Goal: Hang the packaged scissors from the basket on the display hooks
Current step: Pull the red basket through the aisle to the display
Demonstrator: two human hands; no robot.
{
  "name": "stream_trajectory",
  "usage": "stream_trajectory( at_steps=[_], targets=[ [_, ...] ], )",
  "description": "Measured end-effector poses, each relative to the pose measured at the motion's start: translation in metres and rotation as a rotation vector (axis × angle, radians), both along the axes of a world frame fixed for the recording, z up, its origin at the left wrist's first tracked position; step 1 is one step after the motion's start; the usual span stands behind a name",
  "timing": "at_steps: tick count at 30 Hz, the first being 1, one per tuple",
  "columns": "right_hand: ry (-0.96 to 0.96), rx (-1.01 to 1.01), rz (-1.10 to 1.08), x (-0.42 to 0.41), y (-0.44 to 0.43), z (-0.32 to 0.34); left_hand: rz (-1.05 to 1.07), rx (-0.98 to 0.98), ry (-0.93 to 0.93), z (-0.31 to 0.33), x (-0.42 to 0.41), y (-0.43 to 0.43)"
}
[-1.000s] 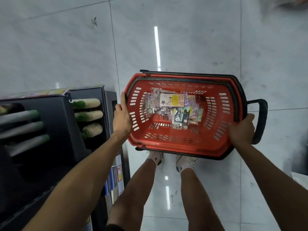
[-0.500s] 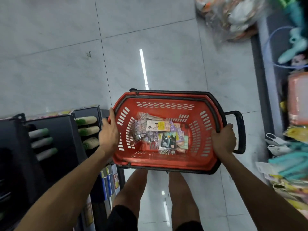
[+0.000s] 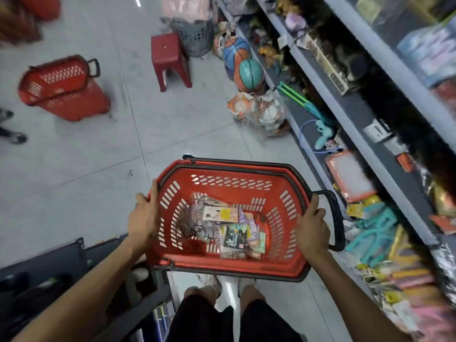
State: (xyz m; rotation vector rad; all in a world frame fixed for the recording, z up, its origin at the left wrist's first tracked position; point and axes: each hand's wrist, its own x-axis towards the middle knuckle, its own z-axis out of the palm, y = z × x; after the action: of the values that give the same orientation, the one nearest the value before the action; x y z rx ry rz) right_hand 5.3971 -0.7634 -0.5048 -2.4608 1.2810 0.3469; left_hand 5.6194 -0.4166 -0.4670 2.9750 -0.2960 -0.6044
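I carry a red plastic basket (image 3: 229,169) with a black rim and black handle in front of me, above my legs. My left hand (image 3: 144,215) grips its left rim, thumb on the edge. My right hand (image 3: 312,229) grips the right rim beside the black handle (image 3: 336,218). Several packaged scissors (image 3: 222,228) in clear and coloured packs lie in a heap on the basket's bottom. No display hooks can be made out in this blurred view.
Grey shelving (image 3: 370,119) with toys and packaged goods runs along the right. On the tiled floor ahead stand a second red basket (image 3: 61,87), a red stool (image 3: 170,58), a grey bin (image 3: 195,38) and balls (image 3: 249,70). A dark display unit (image 3: 61,267) is at lower left.
My view has swung up and right, from the bare floor to the aisle and right-hand shelves. Both hands keep the same hold on the basket.
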Motion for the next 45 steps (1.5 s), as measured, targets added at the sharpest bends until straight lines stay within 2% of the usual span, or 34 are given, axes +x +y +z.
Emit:
stream_trajectory(
  at_steps=[5, 10, 18, 23, 30, 35, 40, 45],
  targets=[
    [-0.013, -0.088, -0.060, -0.033, -0.019, 0.055, -0.116, -0.039, -0.070, 0.056, 0.015, -0.047],
    [-0.039, -0.129, -0.223, -0.073, -0.028, 0.085, -0.290, -0.073, -0.099, 0.079, 0.031, -0.100],
    [0.053, -0.200, -0.582, -0.157, 0.004, 0.125, -0.681, -0.151, -0.039, 0.094, 0.030, -0.193],
    [0.024, -0.258, -0.831, -0.229, 0.053, 0.137, -0.987, -0.184, -0.048, 0.100, -0.004, -0.254],
    [0.047, -0.245, -1.210, -0.326, 0.150, 0.160, -1.405, -0.158, -0.092, 0.123, -0.115, -0.328],
    [0.051, -0.299, -1.456, -0.386, 0.224, 0.181, -1.631, -0.220, -0.065, 0.131, -0.224, -0.359],
    [0.092, -0.339, -1.662, -0.447, 0.295, 0.190, -1.894, -0.221, -0.181, 0.143, -0.343, -0.361],
    [0.125, -0.363, -1.852, -0.508, 0.366, 0.197, -2.087, -0.317, -0.152, 0.139, -0.466, -0.355]
  ],
)
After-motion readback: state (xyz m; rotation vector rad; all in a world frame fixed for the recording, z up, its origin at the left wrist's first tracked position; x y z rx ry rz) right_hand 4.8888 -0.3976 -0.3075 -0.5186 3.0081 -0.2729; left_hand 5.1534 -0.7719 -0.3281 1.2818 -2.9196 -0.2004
